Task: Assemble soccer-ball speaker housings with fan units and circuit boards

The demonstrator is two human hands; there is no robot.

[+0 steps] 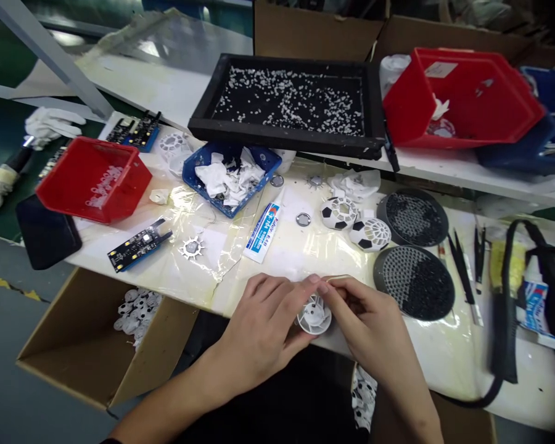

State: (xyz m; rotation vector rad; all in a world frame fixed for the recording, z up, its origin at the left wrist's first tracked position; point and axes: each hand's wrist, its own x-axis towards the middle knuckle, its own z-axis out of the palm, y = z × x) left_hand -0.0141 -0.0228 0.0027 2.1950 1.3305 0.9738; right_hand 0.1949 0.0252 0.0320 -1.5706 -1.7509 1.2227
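The left hand (266, 327) is back-up, fingers bent together and thumb tucked below, closed around a white openwork piece (316, 317); its forearm slants in from the lower left. The piece sits just above the tabletop's (268, 285) near edge, between both hands, its round open side facing up. The right hand (374, 317) comes from the lower right, wrist bent inward, its thumb tip meeting the left fingertips at the piece's far rim. Its other fingers curl close behind the thumb; whether they grip anything cannot be told. Just beyond the right hand stand two round black containers (414, 282), with two black-and-white ball shells (371, 234) to their left. Farther left lie a glue tube (263, 232), a silver toothed part (192, 246) and a circuit board (139, 245). Behind them, a blue bin (231, 209) holds crumpled white tissue, and a black tray (282, 132) of small white bits rests on the shelf.
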